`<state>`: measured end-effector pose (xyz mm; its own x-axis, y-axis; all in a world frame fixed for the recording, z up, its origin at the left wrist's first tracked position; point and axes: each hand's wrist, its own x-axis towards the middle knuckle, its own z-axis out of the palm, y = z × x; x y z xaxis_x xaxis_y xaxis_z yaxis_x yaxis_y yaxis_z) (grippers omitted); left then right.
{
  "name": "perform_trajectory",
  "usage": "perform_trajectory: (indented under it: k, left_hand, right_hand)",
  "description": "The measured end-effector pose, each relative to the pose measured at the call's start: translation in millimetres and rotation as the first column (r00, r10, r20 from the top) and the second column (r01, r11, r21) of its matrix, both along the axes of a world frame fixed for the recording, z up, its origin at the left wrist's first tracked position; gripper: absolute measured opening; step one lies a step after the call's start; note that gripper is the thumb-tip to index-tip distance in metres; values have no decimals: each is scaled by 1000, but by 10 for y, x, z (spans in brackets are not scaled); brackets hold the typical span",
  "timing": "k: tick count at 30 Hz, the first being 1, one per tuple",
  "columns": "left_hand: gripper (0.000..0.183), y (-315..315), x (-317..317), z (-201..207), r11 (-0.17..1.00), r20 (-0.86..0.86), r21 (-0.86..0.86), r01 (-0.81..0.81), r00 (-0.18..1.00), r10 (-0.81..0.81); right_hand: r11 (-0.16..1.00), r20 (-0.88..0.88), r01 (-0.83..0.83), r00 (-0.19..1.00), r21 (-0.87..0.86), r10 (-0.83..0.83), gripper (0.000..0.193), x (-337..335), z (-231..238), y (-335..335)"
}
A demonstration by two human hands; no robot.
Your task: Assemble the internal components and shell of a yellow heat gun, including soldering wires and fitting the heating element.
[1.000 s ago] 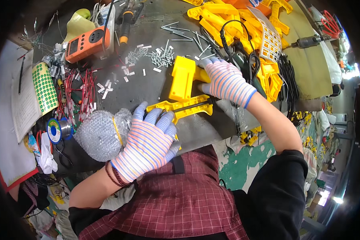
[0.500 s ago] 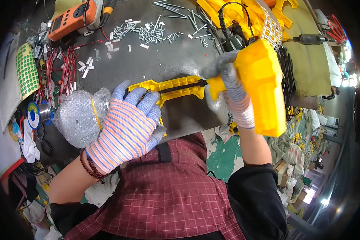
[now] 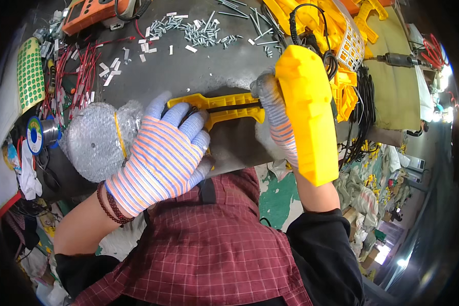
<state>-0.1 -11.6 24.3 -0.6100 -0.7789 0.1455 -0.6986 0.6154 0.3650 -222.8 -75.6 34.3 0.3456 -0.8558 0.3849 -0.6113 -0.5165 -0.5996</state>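
My left hand [image 3: 155, 158], in a striped knit glove, lies with bent fingers over the left end of a ribbed yellow plastic half shell [image 3: 234, 109] on the bench. The fingers hide that end and press it down. My right hand [image 3: 276, 115], gloved too, is closed round a bulky yellow plastic housing [image 3: 311, 117], held tilted above the bench's near edge. Between the hands a thin dark rod or cable [image 3: 232, 107] runs along the shell; its right end disappears behind my right hand.
Bubble-wrapped bundle [image 3: 94, 143] beside my left wrist, solder spool [image 3: 38, 134] left of it. Red wires [image 3: 84, 76] and loose screws [image 3: 201, 33] lie farther back. Yellow parts [image 3: 296, 23], black cables [image 3: 362, 112] and a dark power tool [image 3: 400, 59] crowd the right.
My right hand and the yellow housing have shifted left, toward the shell, and the housing has turned more upright. My left hand stays over the shell. The view has moved slightly.
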Motion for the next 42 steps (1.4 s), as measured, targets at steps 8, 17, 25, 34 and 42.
perform_trajectory:
  k: [8,17,25,34,42]
  left_hand:
    - [27,451,-160,-107,897,-25,-294,-329,941,337]
    - [46,684,-149,-470,900,-422,68,-430,805,417]
    - [34,743,86,-579,938,-608,192,-289,715,345]
    - [27,782,128,-569,962,-585,137,-234,765,269]
    - [27,929,191,-429,957,-551,12,-290,797,249]
  right_hand:
    - [909,323,-272,931,316,167,44,-8,-469,161]
    - [982,-86,-180,979,54,184,48,168,-235,145]
    - [926,-44,-357,930,121,364,51,47,-132,138]
    - [924,-181,-382,910,-10,374,53,40,-234,90]
    - [930,-170,-366,918,-14,359,49,74,-241,84]
